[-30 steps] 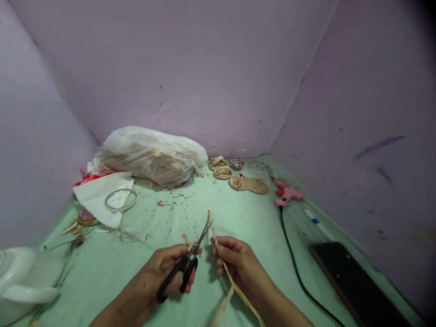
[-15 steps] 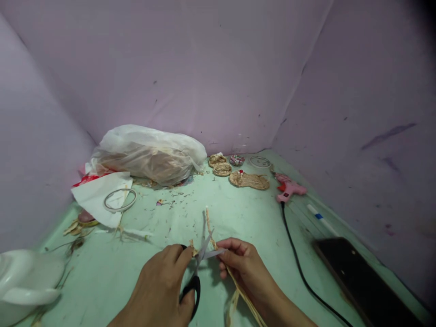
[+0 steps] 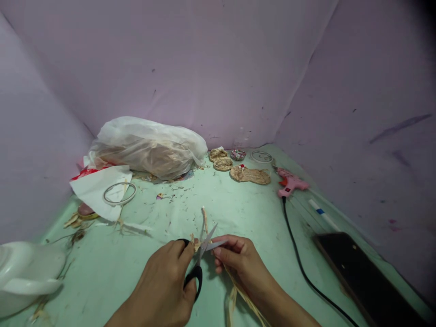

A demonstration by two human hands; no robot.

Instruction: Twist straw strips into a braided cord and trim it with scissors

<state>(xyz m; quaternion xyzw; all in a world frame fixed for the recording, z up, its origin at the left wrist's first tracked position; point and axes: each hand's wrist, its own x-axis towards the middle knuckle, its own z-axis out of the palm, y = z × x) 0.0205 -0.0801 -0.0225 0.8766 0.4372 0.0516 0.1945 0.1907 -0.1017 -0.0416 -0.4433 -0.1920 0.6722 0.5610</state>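
Observation:
My left hand (image 3: 165, 279) is closed around black-handled scissors (image 3: 198, 270), with the thumb and fingers in the loops. The two blades are parted in a V and point away to the upper right. Frayed fibre (image 3: 195, 243) shows at the left fingertips; whether they grip it, I cannot tell. My right hand (image 3: 243, 261) pinches a bundle of straw-coloured fibre strands (image 3: 248, 303), whose loose ends hang toward me. A thin twisted length of fibre (image 3: 205, 219) stands out beyond the blades. One blade tip lies close to the right fingertips.
At the back are a plastic bag (image 3: 146, 147), woven sole-shaped pieces (image 3: 250, 175) and a dish of beads (image 3: 238, 155). A pink glue gun (image 3: 290, 181), its cord (image 3: 298, 261), and a dark phone (image 3: 361, 277) lie right. Left are a ring (image 3: 119, 194) on paper and a white object (image 3: 30, 277).
The scissors and left hand have shifted slightly up and right, closer to the right hand. The right hand has moved slightly left. The camera view has tilted a little.

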